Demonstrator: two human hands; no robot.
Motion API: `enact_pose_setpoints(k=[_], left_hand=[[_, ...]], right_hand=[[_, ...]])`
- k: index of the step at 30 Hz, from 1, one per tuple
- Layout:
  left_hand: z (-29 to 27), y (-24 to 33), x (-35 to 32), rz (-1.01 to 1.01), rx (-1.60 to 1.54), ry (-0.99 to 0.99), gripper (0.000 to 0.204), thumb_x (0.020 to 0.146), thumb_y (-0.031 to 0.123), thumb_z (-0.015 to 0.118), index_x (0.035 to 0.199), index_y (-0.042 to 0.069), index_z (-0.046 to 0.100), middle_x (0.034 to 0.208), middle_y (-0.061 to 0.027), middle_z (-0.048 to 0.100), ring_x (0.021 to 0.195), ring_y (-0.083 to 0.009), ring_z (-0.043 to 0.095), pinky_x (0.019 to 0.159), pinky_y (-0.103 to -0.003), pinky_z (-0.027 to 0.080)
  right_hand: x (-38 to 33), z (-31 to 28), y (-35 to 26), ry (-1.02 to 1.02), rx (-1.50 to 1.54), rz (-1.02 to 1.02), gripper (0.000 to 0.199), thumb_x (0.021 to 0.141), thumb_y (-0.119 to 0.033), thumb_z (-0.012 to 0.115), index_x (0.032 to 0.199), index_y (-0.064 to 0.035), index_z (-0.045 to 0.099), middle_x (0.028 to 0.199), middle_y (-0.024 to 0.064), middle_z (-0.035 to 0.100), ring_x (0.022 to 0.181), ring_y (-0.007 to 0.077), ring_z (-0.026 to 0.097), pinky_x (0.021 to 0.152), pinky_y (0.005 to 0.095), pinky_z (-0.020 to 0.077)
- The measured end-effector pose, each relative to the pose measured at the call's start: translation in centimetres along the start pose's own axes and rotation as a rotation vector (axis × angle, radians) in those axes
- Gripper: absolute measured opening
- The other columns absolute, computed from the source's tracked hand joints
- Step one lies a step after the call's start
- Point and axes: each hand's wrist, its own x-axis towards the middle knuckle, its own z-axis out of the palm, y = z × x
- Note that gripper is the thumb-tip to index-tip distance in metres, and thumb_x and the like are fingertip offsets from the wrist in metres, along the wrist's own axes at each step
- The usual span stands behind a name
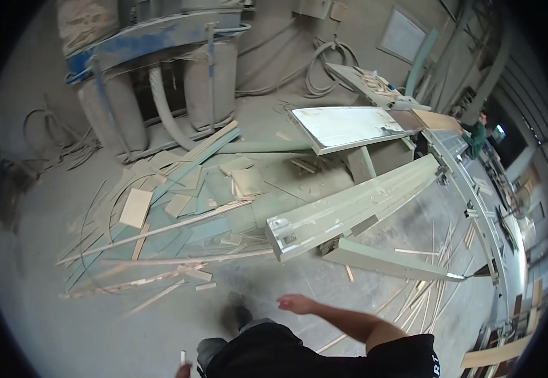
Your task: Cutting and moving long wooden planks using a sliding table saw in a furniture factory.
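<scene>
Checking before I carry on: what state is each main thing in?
Right hand: empty, held out, fingers extended.
Left hand: mostly cut off; grip unclear.
Small white object: upright at left hand.
White panel: lying flat, surface marked.
Wood scraps: heaped on floor.
Thin sticks: scattered on floor.
Wall hose: coiled.
Grey bags: bulging.

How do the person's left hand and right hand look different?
The right hand shows whole, but the left hand is mostly cut off by the picture's lower edge. The left hand seems to hold a small pale piece, while the right hand looks empty. The right hand is out in front of the body; the left hand is off to its left. Both are bare.
</scene>
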Motion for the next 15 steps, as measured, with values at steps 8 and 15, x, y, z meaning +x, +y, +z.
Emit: enact_pose_setpoints(k=[8,15], left_hand=[[-3.3,-2.3,-0.1,0.248,0.782,-0.189,0.057,0.09,0.044,0.05,0.132,0.007,0.044,0.134,-0.016,0.045,0.12,-0.031,0.045,0.098,-0.044,0.037],[2.4,-16.0,-5.8,0.973,1.611,0.028,0.063,0.089,0.051,0.046,0.132,0.007,0.042,0.135,-0.0154,0.043,0.12,-0.0312,0.044,0.097,-0.046,0.037]], right_hand=[[-9.7,18.9,-1.3,0.091,1.101,1.34,0.061,0.087,-0.053,0.049,0.126,-0.0057,0.046,0.109,0.0098,0.058,0.095,0.0191,0.054,0.082,0.0357,0.0444],[-3.8,25.7,-12.7,0.672,1.851,0.362,0.074,0.09,-0.055,0.042,0.137,0.0008,0.033,0.136,0.0149,0.043,0.128,0.0256,0.038,0.109,0.0404,0.0273]])
